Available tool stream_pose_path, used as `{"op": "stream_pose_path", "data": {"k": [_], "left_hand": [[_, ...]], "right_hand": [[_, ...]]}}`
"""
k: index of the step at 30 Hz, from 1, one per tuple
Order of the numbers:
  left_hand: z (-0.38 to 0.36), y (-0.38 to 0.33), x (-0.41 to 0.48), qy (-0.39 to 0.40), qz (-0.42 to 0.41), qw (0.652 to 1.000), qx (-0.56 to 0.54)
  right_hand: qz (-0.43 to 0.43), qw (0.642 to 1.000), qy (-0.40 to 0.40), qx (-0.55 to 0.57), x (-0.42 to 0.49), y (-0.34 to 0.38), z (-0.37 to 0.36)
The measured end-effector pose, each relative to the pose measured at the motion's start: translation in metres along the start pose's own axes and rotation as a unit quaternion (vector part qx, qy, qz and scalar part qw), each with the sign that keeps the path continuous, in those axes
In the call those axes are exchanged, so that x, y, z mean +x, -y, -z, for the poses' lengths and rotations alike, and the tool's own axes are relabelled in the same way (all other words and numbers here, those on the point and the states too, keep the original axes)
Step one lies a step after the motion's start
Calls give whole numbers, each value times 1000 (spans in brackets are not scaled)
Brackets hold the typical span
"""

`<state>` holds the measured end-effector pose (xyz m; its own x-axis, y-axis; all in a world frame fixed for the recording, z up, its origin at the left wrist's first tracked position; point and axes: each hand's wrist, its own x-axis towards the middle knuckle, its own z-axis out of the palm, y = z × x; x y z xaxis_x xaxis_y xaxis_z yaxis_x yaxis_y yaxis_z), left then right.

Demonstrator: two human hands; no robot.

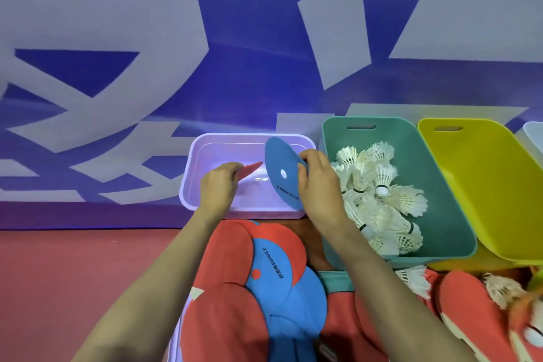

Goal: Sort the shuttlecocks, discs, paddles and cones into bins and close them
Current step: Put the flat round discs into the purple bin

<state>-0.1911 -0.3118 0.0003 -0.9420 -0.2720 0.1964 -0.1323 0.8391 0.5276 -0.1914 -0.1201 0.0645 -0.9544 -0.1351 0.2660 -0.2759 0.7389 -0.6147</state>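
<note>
My right hand grips a blue disc held on edge over the lilac bin. My left hand pinches a red disc, tilted, above the same bin's inside. The bin's floor looks bare. To the right, a teal bin holds a heap of white shuttlecocks. A yellow bin beside it has nothing visible in it. Below my arms lies a pile of red and blue discs.
A white bin's corner shows at the far right edge. Loose shuttlecocks and red items lie in front of the teal and yellow bins. A blue banner wall stands right behind the bins. Red floor spreads to the left.
</note>
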Motion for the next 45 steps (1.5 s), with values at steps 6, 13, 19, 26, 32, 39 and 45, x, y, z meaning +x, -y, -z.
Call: {"op": "stream_pose_path", "data": {"k": [6, 13, 19, 26, 32, 39, 45], "left_hand": [[-8, 2, 16, 110, 29, 993, 18], [-26, 43, 28, 348, 113, 927, 84], [2, 34, 34, 317, 130, 938, 56], [17, 40, 13, 147, 105, 983, 45], [13, 39, -10, 149, 92, 984, 15], [9, 3, -70, -43, -26, 997, -58], [-25, -5, -140, -13, 0, 999, -30]], "right_hand": [[-38, 998, 30, -34, 14, -7, -23], [-91, 993, 69, 34, 23, -1, -65], [-198, 953, -8, 231, 35, 3, -107], [-260, 918, 283, 101, 39, 2, -145], [-132, 921, 337, -143, 38, 4, -122], [48, 987, 136, -78, -20, -1, -71], [82, 985, 129, -76, -96, -45, -45]]}}
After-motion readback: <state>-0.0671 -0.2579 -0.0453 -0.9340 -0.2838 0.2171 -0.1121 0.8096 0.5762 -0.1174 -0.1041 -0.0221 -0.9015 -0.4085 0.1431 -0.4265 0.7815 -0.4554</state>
